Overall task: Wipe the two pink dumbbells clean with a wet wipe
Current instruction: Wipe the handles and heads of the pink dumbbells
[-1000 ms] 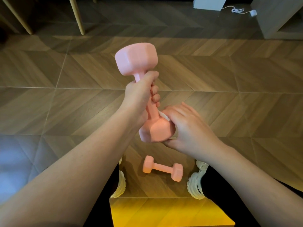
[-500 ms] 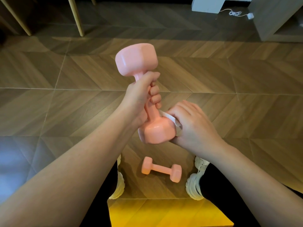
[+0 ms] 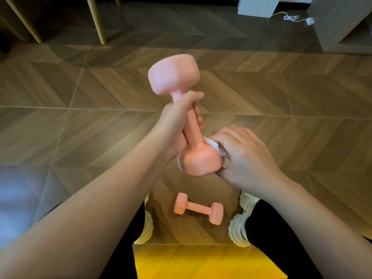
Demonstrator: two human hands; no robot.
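Observation:
My left hand grips the handle of a pink dumbbell, held nearly upright in the air with one head far and up, the other near and low. My right hand holds a white wet wipe and presses it against the right side of the lower head; most of the wipe is hidden under my fingers. A second pink dumbbell lies on the wooden floor between my two white shoes.
My white shoes stand either side of the lying dumbbell. A yellow surface sits at the bottom centre. Wooden furniture legs stand at the back left, a pale cabinet and a white cable at the back right.
The held dumbbell has turned in my left hand, its handle now more exposed. My right hand with the wipe has slid from under the lower head to its right side.

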